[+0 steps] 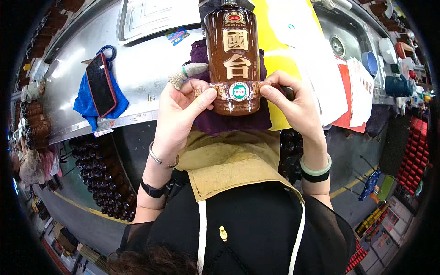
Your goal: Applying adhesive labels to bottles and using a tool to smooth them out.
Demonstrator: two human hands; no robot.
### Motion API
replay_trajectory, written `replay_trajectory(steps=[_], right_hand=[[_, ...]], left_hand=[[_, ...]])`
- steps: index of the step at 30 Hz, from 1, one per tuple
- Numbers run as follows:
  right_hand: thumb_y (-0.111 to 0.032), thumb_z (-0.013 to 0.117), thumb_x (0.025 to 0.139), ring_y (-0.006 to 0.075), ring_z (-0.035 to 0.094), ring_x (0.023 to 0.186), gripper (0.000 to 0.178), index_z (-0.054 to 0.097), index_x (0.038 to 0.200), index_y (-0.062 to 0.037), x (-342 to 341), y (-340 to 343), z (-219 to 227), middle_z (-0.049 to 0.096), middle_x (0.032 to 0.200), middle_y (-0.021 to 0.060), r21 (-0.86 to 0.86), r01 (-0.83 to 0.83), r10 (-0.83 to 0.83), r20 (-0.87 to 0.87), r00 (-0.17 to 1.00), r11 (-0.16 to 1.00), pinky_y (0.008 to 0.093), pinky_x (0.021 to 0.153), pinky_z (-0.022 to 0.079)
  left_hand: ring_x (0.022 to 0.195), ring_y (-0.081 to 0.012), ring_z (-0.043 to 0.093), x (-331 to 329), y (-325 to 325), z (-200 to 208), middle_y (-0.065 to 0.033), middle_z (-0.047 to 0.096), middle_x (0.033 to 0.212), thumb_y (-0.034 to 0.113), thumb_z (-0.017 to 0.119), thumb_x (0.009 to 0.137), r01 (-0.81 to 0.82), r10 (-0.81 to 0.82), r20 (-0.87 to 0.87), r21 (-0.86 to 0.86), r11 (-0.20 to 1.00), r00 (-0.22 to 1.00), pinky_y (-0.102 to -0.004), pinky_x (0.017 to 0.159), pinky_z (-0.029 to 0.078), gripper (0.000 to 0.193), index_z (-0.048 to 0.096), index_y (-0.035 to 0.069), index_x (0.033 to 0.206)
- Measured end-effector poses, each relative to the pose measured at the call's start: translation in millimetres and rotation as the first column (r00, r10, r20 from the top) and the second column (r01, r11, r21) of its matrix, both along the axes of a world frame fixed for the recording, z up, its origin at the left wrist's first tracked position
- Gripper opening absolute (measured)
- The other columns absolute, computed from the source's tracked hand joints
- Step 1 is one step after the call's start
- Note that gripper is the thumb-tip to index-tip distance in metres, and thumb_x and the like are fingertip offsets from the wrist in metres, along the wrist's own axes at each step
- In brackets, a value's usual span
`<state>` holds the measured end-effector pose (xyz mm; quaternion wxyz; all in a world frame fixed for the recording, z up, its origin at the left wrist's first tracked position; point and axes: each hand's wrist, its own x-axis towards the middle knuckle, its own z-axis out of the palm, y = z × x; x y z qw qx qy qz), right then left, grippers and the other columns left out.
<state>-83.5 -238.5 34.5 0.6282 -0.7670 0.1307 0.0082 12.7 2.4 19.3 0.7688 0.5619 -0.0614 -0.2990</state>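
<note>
A glossy brown bottle [231,52] with large gold characters lies on a dark purple cloth [231,124], its base toward me. Across its lower part runs a patterned label [239,91] with a round green-and-white emblem. My left hand [183,105] is closed at the label's left end, thumb on the front. A pale finger cover [188,73] with a green band sits on one of its fingers. My right hand [293,101] pinches the label's right end between thumb and fingers. Behind the label, the fingertips are partly hidden.
On the steel worktop [146,75] to the left, a phone [101,85] rests on a blue cloth [120,94] near blue-handled scissors [109,52]. A metal tray [137,23] stands farther back. Yellow sheeting [277,59], papers and a sink [338,46] are at right.
</note>
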Motion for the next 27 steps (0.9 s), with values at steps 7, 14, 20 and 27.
replay_trajectory(steps=[7, 14, 20, 27], right_hand=[[-0.019, 0.076, 0.099, 0.0025, 0.046, 0.072, 0.018, 0.073, 0.100, -0.0010, 0.4, 1.1, 2.1, 0.060, 0.080, -0.0072, -0.035, 0.002, -0.002, 0.005, 1.000, 0.999, 0.0223, 0.064, 0.038], [-0.019, 0.076, 0.099, 0.0028, 0.046, 0.071, 0.018, 0.073, 0.099, -0.0007, 0.0, 0.5, 0.6, 0.058, 0.078, -0.0070, -0.027, 0.008, -0.008, 0.001, 1.000, 1.000, 0.0226, 0.063, 0.037], [-0.019, 0.077, 0.098, 0.0030, 0.046, 0.070, 0.019, 0.073, 0.099, -0.0004, 0.7, 0.6, 2.3, 0.058, 0.077, -0.0068, -0.023, 0.005, -0.005, -0.001, 1.000, 1.000, 0.0230, 0.063, 0.038], [-0.018, 0.077, 0.098, 0.0025, 0.046, 0.069, 0.018, 0.072, 0.098, -0.0004, 0.6, 1.6, 0.2, 0.058, 0.077, -0.0072, -0.021, 0.017, -0.016, 0.001, 1.000, 1.000, 0.0229, 0.062, 0.037]], left_hand=[[0.089, -0.0122, 0.065, -1.6, -0.2, -0.9, -0.0075, 0.068, 0.100, 0.001, 0.078, 0.094, -0.036, 0.036, -0.009, -0.009, 0.999, 0.999, -0.0274, 0.076, 0.055, 0.034, 0.059, -0.004, 0.122], [0.093, -0.0133, 0.066, 0.5, 0.3, -2.5, -0.0087, 0.068, 0.101, 0.001, 0.077, 0.095, -0.006, 0.006, -0.017, 0.028, 1.000, 1.000, -0.0278, 0.076, 0.056, 0.042, 0.053, -0.004, 0.128], [0.092, -0.0128, 0.065, -1.9, -0.4, -2.3, -0.0086, 0.067, 0.101, 0.001, 0.078, 0.094, -0.035, 0.035, -0.008, -0.006, 0.999, 0.999, -0.0279, 0.076, 0.056, 0.043, 0.052, -0.003, 0.128], [0.089, -0.0121, 0.063, -2.5, -0.3, -3.0, -0.0064, 0.068, 0.103, 0.001, 0.074, 0.096, -0.020, 0.020, 0.015, 0.027, 0.999, 1.000, -0.0275, 0.077, 0.052, 0.041, 0.056, 0.001, 0.133]])
